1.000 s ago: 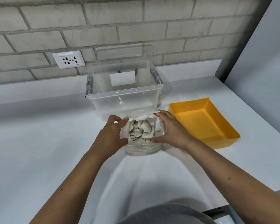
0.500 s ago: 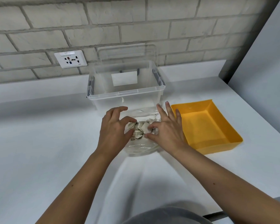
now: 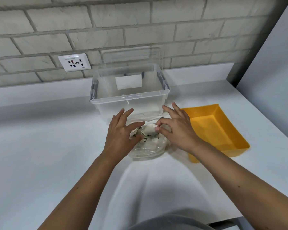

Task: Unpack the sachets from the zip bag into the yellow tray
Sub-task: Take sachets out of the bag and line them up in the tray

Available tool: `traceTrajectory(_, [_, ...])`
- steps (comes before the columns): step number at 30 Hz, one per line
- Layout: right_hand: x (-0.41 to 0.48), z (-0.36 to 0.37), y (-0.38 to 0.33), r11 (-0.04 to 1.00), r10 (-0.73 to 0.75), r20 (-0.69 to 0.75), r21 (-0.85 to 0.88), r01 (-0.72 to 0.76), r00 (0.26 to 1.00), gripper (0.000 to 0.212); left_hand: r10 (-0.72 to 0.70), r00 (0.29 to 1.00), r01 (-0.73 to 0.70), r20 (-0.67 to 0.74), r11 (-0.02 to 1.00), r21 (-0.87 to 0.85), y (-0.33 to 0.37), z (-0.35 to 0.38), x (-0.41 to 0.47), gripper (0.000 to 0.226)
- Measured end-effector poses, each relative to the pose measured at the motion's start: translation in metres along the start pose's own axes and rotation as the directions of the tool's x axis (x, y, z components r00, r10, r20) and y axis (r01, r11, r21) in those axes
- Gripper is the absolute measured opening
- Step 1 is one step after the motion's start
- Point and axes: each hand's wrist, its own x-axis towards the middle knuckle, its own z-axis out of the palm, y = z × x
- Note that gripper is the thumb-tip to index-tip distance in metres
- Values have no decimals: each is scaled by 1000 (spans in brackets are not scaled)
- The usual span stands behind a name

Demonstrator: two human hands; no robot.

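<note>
**Hands at the bag mouth**

A white counter [image 3: 40,146] meets a grey brick wall [image 3: 140,22]. A clear bin [image 3: 130,97] stands at 12 o'clock of the zip bag [image 3: 146,150] and the yellow tray [image 3: 236,150] at 3 o'clock. The left hand [image 3: 120,135] and right hand [image 3: 178,131] flank the bag. Each pinches its mouth over the sachets [image 3: 149,130], possibly catching one, with the other fingers spread.

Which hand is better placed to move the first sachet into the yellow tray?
Right. The right hand pinches a sachet at the mouth of the zip bag, and the yellow tray lies just beside it. The left hand holds the bag's other edge, farther from the tray.
</note>
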Motion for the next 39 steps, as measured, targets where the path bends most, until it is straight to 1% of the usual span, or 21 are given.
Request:
traceTrajectory(2, [2, -1, -1, 999, -7, 4, 49, 7, 1000, 18, 5, 1000, -5, 11, 999, -32, 2, 2, 2, 37])
traceTrajectory(5, [2, 2, -5, 996, -7, 23, 90, 5, 1000, 16, -33, 999, 32, -3, 996, -80, 5, 0, 5, 31])
traceTrajectory(8, [2, 6, -11, 991, -6, 21, 136, 3, 1000, 16, -47, 999, 46, -5, 992, -121, 3, -3, 4, 35])
traceTrajectory(12, [3, 12, -16, 981, 45, -10, 187, -42, 999, 19, -76, 996, 68, -47, 986, -150, -4, -9, 1, 28])
traceTrajectory(14, [3, 17, -16, 992, 58, -27, 115, -54, 998, 20, -86, 993, 73, -83, 987, -146, -7, -11, 2, 30])
traceTrajectory(16, [3, 21, -17, 997, 78, -25, -6, -78, 997, 19, -79, 990, 63, -115, 989, -133, -10, -13, 3, 35])
traceTrajectory(18, [3, 27, -18, 985, 104, -15, -134, -106, 994, 25, -89, 987, 71, -132, 988, -140, -10, -15, 4, 36])
traceTrajectory(20, [5, 34, -21, 961, 118, -19, -249, -119, 993, 33, -113, 986, 91, -124, 981, -169, -9, -15, 5, 26])
traceTrajectory(22, [7, 40, -24, 946, 116, -45, -301, -125, 992, 37, -126, 985, 104, -114, 978, -181, -9, -14, 5, 16])
traceTrajectory(25, [9, 47, -29, 945, 100, -98, -303, -125, 990, 43, -149, 986, 129, -75, 965, -228, -10, -17, 6, 14])
traceTrajectory(26, [10, 50, -29, 945, 98, -113, -302, -129, 989, 41, -166, 985, 148, -52, 957, -251, -11, -19, 6, 14])
traceTrajectory(29, [11, 55, -26, 945, 114, -152, -289, -155, 982, 24, -212, 977, 202, 4, 925, -323, -8, -23, 5, 14])
traceTrajectory(32, [7, 56, -20, 964, 158, -220, -175, -198, 963, 15, -244, 970, 232, 16, 895, -380, 0, -28, 6, 13])
traceTrajectory(34, [3, 53, -15, 973, 169, -238, -113, -200, 957, 16, -282, 959, 272, 35, 874, -402, 4, -31, 11, 13])
traceTrajectory(38, [9, 46, -12, 966, 86, -201, -224, -132, 976, 29, -337, 942, 303, 0, 847, -438, 14, -34, 19, 15])
traceTrajectory(39, [11, 45, -15, 958, 77, -171, -260, -121, 982, 33, -342, 940, 310, 2, 847, -433, 16, -34, 19, 15])
